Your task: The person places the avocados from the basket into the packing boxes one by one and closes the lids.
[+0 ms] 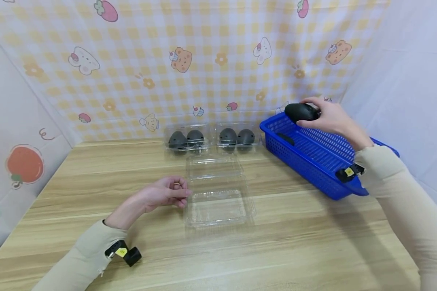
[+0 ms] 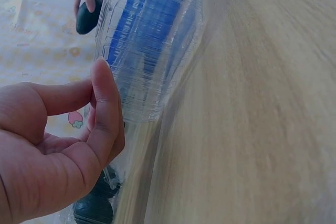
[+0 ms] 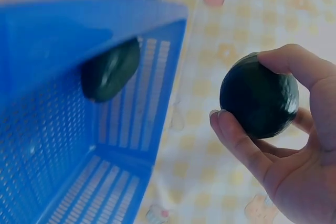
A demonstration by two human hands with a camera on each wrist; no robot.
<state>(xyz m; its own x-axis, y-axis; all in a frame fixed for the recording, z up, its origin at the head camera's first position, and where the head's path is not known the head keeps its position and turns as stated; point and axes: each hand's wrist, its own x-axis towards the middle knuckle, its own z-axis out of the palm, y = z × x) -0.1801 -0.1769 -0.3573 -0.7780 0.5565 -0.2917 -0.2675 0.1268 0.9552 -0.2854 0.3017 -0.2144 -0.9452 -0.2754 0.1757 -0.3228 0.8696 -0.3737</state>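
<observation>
My right hand [image 1: 329, 115] grips a dark green avocado [image 1: 298, 112] over the far end of a blue plastic basket [image 1: 295, 155]. In the right wrist view, thumb and fingers wrap around this avocado [image 3: 257, 95], above and outside the basket wall. Another avocado [image 3: 113, 72] lies inside the basket at its far end. My left hand [image 1: 167, 192] pinches the left rim of a clear plastic clamshell box [image 1: 218, 206], which lies open on the table with its lid folded away from me. In the left wrist view, curled fingers [image 2: 105, 106] are right at the box's edge.
Behind the open box stand two clear clamshell boxes, the left one [image 1: 187, 127] and the right one [image 1: 236, 127], each showing two avocados. A patterned cloth [image 1: 218, 81] hangs behind the wooden table [image 1: 105, 173]. White cloth [image 1: 418, 81] hangs at the right side.
</observation>
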